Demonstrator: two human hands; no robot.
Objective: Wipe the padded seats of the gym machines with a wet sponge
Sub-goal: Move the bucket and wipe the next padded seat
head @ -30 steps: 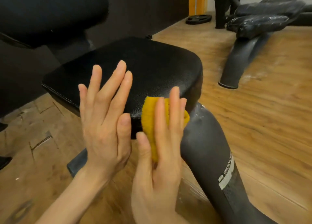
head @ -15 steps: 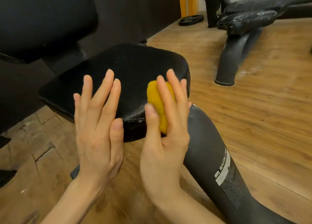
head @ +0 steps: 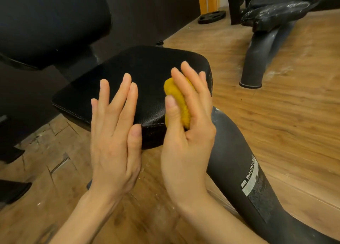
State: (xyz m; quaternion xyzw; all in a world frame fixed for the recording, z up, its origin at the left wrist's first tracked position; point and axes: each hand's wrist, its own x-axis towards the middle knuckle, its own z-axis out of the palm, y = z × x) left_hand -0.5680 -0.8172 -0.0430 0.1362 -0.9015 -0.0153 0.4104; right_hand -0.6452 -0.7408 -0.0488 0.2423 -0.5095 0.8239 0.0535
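Right hand (head: 185, 133) grasps the yellow sponge (head: 177, 104), thumb on its near side and fingers laid over the far side, pressing it onto the near right part of the black padded seat (head: 147, 69) at centre frame. Left hand (head: 114, 133) holds nothing, fingers straight, spread over the seat's near edge; contact unclear. To do the stroke well, I judge: keep the sponge flat, overlap passes from edge to edge, and work along the stitched seam, where grime likely collects. Seat covering looks pebbled and glossy, with a damp sheen at the near corner. Dark curved frame tube (head: 244, 170) with a warning label (head: 250, 177) sits lower right. Wood-plank floor (head: 276, 124), scuffed and cracked lower left. Another padded bench (head: 276, 8) upper right; a weight plate (head: 211, 17) lies at top centre.
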